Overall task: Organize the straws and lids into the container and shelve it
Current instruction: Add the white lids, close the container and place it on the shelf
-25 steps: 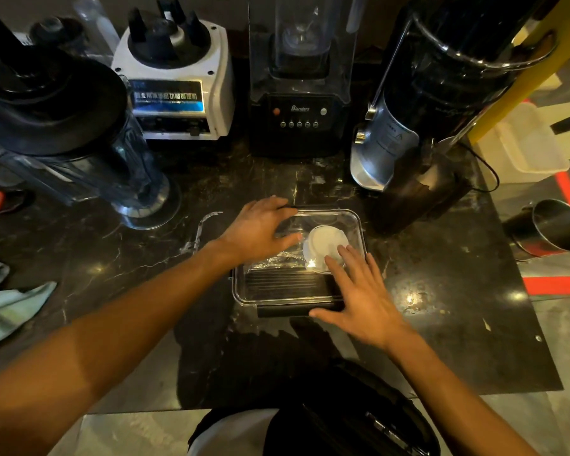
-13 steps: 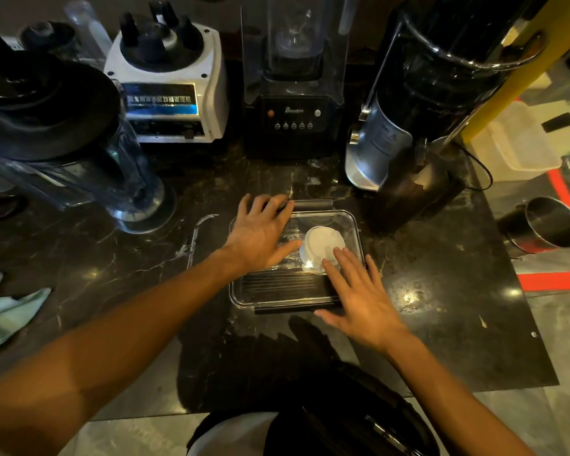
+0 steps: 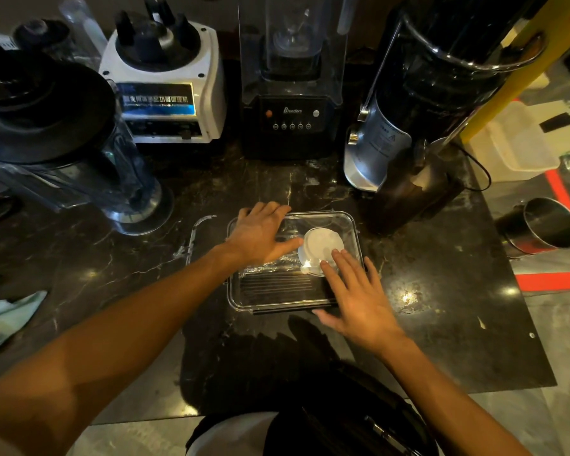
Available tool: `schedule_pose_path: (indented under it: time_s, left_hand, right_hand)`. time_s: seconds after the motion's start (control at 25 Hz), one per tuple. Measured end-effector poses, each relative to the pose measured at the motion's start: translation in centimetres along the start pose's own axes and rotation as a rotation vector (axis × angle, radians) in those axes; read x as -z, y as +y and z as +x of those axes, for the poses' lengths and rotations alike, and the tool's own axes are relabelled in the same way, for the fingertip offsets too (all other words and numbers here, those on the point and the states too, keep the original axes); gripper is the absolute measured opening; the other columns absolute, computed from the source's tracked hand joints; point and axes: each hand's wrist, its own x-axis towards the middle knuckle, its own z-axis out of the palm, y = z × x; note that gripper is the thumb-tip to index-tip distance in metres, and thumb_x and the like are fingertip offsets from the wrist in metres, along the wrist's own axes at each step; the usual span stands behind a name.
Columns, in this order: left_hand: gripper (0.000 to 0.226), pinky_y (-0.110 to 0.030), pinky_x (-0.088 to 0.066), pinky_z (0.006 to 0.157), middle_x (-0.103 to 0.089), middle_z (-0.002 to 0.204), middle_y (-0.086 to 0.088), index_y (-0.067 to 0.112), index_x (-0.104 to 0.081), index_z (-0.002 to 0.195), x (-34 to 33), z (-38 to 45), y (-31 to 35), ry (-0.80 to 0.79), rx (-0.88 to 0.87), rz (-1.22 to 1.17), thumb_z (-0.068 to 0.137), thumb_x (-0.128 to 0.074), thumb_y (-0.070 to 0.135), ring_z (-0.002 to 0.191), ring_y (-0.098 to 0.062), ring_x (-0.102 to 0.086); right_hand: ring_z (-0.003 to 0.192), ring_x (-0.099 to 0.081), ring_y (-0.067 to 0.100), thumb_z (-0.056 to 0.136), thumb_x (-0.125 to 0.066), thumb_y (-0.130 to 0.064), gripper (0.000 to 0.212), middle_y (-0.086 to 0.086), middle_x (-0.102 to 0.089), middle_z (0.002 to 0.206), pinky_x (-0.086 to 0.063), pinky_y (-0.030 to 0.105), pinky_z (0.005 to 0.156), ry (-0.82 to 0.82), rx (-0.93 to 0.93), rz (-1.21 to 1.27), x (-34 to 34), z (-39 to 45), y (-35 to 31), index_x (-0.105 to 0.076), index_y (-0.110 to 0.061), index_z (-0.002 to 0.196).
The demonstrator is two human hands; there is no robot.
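Dark marble-veined stone countertop (image 3: 119,268) filled the view. At 10 o'clock lay a big tipped clear blender jug with a black lid (image 3: 46,133). At 1 o'clock stood a tall black-and-silver grinder machine (image 3: 418,103); at 12 a black blender base with a clear sound cover (image 3: 292,90); at 11 a white blender base with a blue label (image 3: 165,87). A pale green cloth (image 3: 4,317) sat at 9 o'clock, a steel cup lying on its side (image 3: 547,228) at 3 o'clock off the counter edge.

Clear rectangular plastic container with its clear lid on (image 3: 351,225) sat at centre of the counter. Inside, seen through the lid: thin dark straws (image 3: 277,284) lying side by side along the near half, a crinkly clear wrapped bundle (image 3: 270,263) just behind them, round white cup lids (image 3: 320,245) toward the 2 o'clock corner.

Left hand (image 3: 260,235) lay flat on the container top at its 10 o'clock corner, fingers straight and spread, gripping nothing. Right hand (image 3: 359,294) pressed flat on the 4 o'clock corner, fingers straight, apart, tips over the white lids, thumb at the near rim.
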Motion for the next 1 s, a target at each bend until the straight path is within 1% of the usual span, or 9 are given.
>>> schedule_pose_path:
  time_s: [0.12,0.32,0.44,0.56,0.64,0.72,0.84,0.92,1.0]
  left_hand:
    - [0.087,-0.055,-0.032,0.111,-0.05,0.148,-0.006,0.019,-0.04,0.152,-0.1,0.2,0.1,-0.003,0.02,-0.014,0.087,-0.052,0.075,0.134,-0.026,-0.044]
    - [0.081,-0.054,-0.015,0.122,-0.046,0.155,-0.007,0.018,-0.039,0.154,0.2,-1.6,0.6,0.129,0.018,-0.127,0.091,-0.06,0.063,0.144,-0.026,-0.04]
    - [0.082,-0.049,-0.026,0.119,-0.04,0.157,-0.005,0.023,-0.036,0.154,-0.9,-5.9,-0.3,0.373,0.167,-0.392,0.087,-0.065,0.061,0.145,-0.022,-0.037]
    - [0.092,-0.041,-0.046,0.11,-0.049,0.15,0.002,0.03,-0.035,0.152,-2.7,-10.8,-1.2,0.349,0.449,-0.886,0.077,-0.07,0.072,0.136,-0.014,-0.05]
    - [0.092,-0.032,-0.054,0.103,-0.061,0.14,0.007,0.03,-0.039,0.15,-4.1,-13.2,-1.6,0.282,0.525,-1.114,0.075,-0.076,0.069,0.125,-0.008,-0.062]
    - [0.084,-0.021,-0.057,0.092,-0.068,0.131,0.009,0.03,-0.044,0.148,-5.2,-14.6,-1.7,0.218,0.543,-1.218,0.078,-0.078,0.059,0.118,-0.004,-0.066]
    - [0.063,-0.017,-0.058,0.08,-0.076,0.118,0.008,0.027,-0.064,0.129,-5.8,-15.1,-1.5,0.161,0.531,-1.253,0.079,-0.075,0.063,0.106,-0.008,-0.073]
    - [0.057,-0.022,-0.057,0.085,-0.078,0.113,0.011,0.03,-0.07,0.121,-5.8,-14.9,-0.9,0.137,0.517,-1.235,0.08,-0.069,0.069,0.104,-0.008,-0.074]
    - [0.049,-0.024,-0.054,0.09,-0.077,0.112,0.018,0.032,-0.068,0.123,-5.8,-14.6,-0.5,0.133,0.522,-1.233,0.085,-0.066,0.063,0.105,-0.003,-0.072]
  right_hand:
    - [0.146,-0.044,0.044,0.084,-0.062,-0.059,0.086,0.028,-0.048,0.155,-0.03,0.07,0.116,0.024,-0.005,0.006,-0.3,0.1,-0.1,-0.052,-0.003,0.148]
    - [0.154,-0.028,0.033,0.082,-0.067,-0.071,0.095,0.018,-0.035,0.164,-0.019,0.06,0.124,0.057,-0.015,0.174,0.1,-0.3,0.4,-0.042,-0.015,0.154]
    - [0.151,-0.028,0.017,0.08,-0.07,-0.074,0.095,0.005,-0.032,0.165,-0.027,0.04,0.12,0.109,-0.344,0.602,0.4,-0.9,1.4,-0.04,-0.025,0.156]
    - [0.119,-0.064,-0.003,0.072,-0.082,-0.06,0.071,-0.016,-0.065,0.132,-0.051,0.01,0.09,0.066,-0.709,1.173,0.3,-1.2,1.6,-0.056,-0.039,0.135]
    - [0.092,-0.07,-0.014,0.07,-0.082,-0.05,0.048,-0.026,-0.076,0.101,-0.05,0.002,0.068,0.072,-0.767,1.319,-0.6,-1.0,1.9,-0.063,-0.041,0.113]
    - [0.092,-0.072,-0.01,0.073,-0.08,-0.05,0.043,-0.023,-0.078,0.104,-0.053,0.006,0.069,0.063,-0.774,1.399,-0.8,-0.8,1.9,-0.067,-0.04,0.112]
    - [0.11,-0.073,0.009,0.077,-0.077,-0.056,0.052,-0.008,-0.078,0.12,-0.058,0.033,0.098,0.048,-0.791,1.479,-1.5,-0.8,1.6,-0.071,-0.035,0.124]
    - [0.12,-0.07,0.018,0.078,-0.077,-0.059,0.058,-0.004,-0.077,0.124,-0.049,0.049,0.111,0.05,-0.783,1.509,-1.7,-1.0,1.4,-0.072,-0.031,0.129]
    - [0.123,-0.068,0.019,0.078,-0.077,-0.065,0.062,-0.005,-0.077,0.125,-0.045,0.052,0.114,0.075,-0.783,1.507,-1.5,-1.0,0.9,-0.071,-0.033,0.131]
